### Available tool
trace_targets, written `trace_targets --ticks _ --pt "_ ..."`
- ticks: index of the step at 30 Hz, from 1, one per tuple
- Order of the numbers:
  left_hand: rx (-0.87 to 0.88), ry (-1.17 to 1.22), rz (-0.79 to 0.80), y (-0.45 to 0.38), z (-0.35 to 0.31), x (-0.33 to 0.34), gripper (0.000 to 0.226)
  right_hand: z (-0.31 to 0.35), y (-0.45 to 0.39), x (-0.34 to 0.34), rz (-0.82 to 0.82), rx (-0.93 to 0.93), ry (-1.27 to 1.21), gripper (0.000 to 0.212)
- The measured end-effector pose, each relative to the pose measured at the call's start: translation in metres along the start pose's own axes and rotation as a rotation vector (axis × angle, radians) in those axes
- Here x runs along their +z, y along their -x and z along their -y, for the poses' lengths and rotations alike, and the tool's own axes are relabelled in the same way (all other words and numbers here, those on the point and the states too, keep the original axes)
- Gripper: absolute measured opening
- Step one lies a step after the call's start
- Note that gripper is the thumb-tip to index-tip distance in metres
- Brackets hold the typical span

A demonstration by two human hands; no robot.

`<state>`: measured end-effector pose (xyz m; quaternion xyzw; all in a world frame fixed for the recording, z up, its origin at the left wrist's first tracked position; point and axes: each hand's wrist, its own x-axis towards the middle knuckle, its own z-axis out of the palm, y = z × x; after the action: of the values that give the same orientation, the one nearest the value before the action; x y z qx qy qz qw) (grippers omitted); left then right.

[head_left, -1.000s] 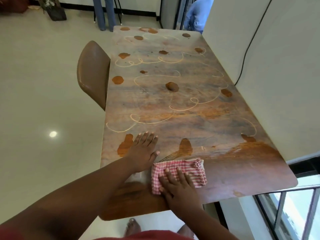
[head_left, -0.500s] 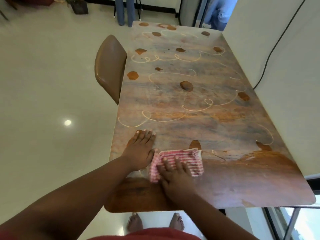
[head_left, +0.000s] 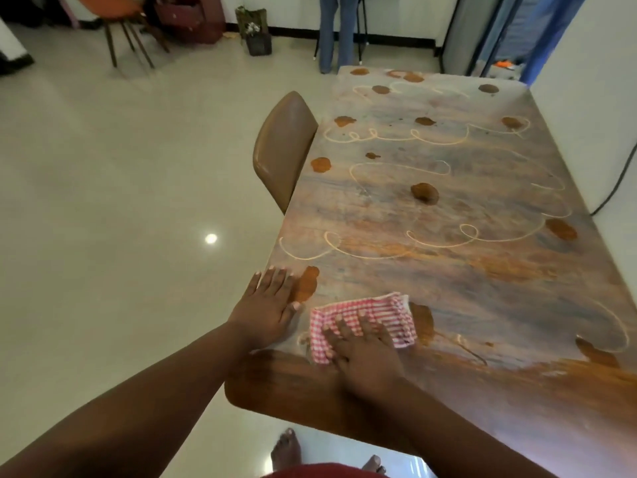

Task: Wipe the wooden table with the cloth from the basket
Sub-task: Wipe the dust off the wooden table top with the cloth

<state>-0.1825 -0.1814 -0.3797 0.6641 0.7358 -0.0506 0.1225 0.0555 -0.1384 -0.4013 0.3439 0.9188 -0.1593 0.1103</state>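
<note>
Floor (head_left: pixel 103 219): pale glossy tile, fills the left half of the frame, one bright light reflection at centre left.

Wooden table (head_left: pixel 465 270): long, runs from bottom centre up toward the upper right. Top is smeared, with many brown-orange blotches and thin pale looping lines across it. The near strip along the bottom edge looks darker and more even in colour. Right long edge sits against a white wall (head_left: pixel 593 98); a dark cable (head_left: pixel 617 181) hangs down that wall.

Brown chair (head_left: pixel 282 150): padded back, pushed in at the table's left edge, centre of frame.

Upper left of frame: an orange chair (head_left: pixel 117 15) with dark legs, well apart from the table. Top centre: a small dark planter (head_left: pixel 256 36) on the floor, and a standing person's legs (head_left: pixel 334 32) just beyond the table's far end.

Left hand (head_left: pixel 267 308): open, flat, palm down on the table near its left edge, fingers spread; fingertips next to an orange blotch. Holding nothing.

Right hand (head_left: pixel 362 346): open, fingers spread, pressed down on top of the cloth; not gripping it.

Cloth (head_left: pixel 368 313): red-and-white check, folded to a rough rectangle, lying flat on the table in the lower centre of frame, just right of the left hand, not touching it. Its right edge meets a brown blotch.

Bottom edge: wearer's bare toes (head_left: pixel 286 450) on the floor below the table's near edge.
</note>
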Motion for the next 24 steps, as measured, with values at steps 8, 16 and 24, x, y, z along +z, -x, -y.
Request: trace_targets --ticks 8,16,24 --pt "-0.177 -0.098 -0.011 0.046 0.014 -0.013 0.065 -0.013 0.025 -0.002 0.121 -0.324 0.122 0.053" --pt "-0.238 -0.024 -0.005 0.060 0.015 -0.001 0.068 -0.002 0.010 -0.014 0.118 -0.144 0.031 0.049" --pt "-0.070 -0.045 0.059 0.040 0.059 0.014 0.064 0.069 -0.032 -0.009 0.078 -0.134 0.097 0.052"
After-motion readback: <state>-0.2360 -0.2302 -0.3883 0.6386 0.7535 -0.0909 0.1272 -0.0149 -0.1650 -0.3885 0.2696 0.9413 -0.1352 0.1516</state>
